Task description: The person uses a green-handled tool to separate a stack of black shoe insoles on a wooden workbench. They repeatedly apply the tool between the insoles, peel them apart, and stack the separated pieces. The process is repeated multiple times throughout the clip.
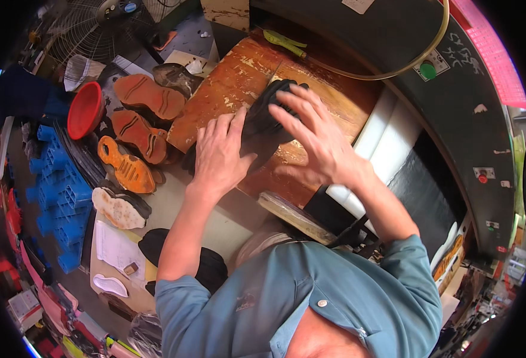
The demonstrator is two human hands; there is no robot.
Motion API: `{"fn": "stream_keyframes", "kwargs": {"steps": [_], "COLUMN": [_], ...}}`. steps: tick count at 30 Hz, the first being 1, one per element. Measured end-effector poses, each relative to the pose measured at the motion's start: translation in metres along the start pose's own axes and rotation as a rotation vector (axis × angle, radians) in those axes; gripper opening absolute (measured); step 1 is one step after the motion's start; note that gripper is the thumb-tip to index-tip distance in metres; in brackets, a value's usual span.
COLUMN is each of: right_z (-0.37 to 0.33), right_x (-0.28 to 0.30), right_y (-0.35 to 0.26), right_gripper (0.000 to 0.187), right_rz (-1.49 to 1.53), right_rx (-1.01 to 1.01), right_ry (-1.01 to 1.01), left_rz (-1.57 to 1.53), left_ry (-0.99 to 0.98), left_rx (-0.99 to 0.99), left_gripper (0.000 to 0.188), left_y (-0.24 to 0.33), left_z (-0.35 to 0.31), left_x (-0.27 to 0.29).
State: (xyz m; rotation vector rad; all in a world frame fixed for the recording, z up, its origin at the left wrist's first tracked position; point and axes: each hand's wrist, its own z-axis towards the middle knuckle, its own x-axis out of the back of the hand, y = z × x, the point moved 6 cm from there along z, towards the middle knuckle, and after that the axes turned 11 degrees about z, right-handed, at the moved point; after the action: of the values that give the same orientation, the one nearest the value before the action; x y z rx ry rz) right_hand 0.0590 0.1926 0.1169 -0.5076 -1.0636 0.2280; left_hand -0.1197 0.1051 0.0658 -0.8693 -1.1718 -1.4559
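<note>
A bundle of soft black pieces [267, 122] lies on the worn wooden board [212, 89], between my hands; its exact kind cannot be made out. My left hand [220, 154] rests over its near left side, fingers stretched and thumb apart. On the other side, my right hand [322, 138] is spread above the bundle's right edge, fingertips over its top. Neither hand is closed around anything. Left of the board lie reddish-brown shoe soles [148, 95], with an orange slotted sole [125, 166] and a pale speckled sole [118, 209] nearer me.
A red bowl [86, 111] and blue plastic crates [60, 194] stand at the left, below a wire-caged fan [90, 39]. A yellow-green air gun [284, 42] lies at the board's far edge, its hose [382, 76] looping right. A dark machine panel [480, 131] curves along the right.
</note>
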Motion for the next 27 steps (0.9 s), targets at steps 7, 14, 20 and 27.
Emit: {"fn": "stream_keyframes", "kwargs": {"steps": [7, 14, 20, 27], "right_z": [0.044, 0.045, 0.022, -0.045], "right_x": [-0.038, -0.033, -0.015, -0.011], "right_y": [0.04, 0.042, 0.028, 0.086], "right_gripper": [0.111, 0.071, 0.093, 0.125], "right_rz": [-0.087, -0.048, -0.067, 0.075], "right_rx": [-0.029, -0.049, -0.125, -0.361], "right_ry": [-0.445, -0.377, -0.335, -0.314], "left_rz": [0.024, -0.212, -0.058, -0.119], "left_ry": [0.016, -0.109, 0.09, 0.119], "left_rx": [-0.115, 0.109, -0.021, -0.016], "left_gripper": [0.095, 0.094, 0.084, 0.089], "left_y": [0.031, -0.023, -0.004, -0.017], "left_z": [-0.015, -0.008, -0.028, -0.034], "left_x": [0.015, 0.013, 0.026, 0.009]}}
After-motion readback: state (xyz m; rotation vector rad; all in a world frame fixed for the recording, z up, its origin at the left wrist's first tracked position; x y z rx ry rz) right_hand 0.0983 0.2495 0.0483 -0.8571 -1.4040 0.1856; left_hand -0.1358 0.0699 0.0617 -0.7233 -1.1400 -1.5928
